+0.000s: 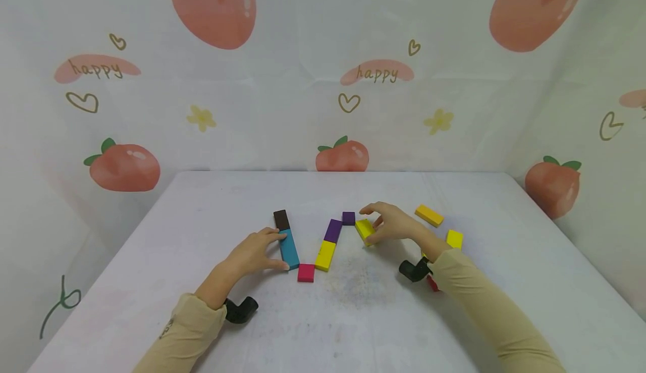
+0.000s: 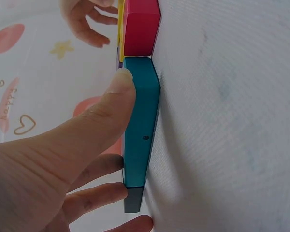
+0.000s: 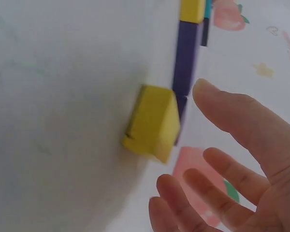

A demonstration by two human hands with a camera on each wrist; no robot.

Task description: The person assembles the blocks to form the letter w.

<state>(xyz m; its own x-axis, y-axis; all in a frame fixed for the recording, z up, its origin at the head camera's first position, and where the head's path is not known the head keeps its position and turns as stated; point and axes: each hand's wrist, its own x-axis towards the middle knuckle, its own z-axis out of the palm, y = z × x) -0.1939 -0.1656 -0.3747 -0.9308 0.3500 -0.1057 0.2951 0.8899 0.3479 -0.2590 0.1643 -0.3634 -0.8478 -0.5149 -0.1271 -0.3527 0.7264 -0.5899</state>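
Note:
My left hand rests against a blue block, its thumb at the near end and its fingertips by the far end. In the left wrist view the thumb lies on the edge of that block, with the fingers spread loosely. A dark brown block adjoins its far end; a red block sits at its near corner. My right hand hovers with parted fingers beside a yellow block. The right wrist view shows a gap between the thumb and this yellow block.
A slanted row holds another yellow block and a purple block, with a small purple block at its top. Farther right lie an orange-yellow block, a yellow block and a partly hidden red block.

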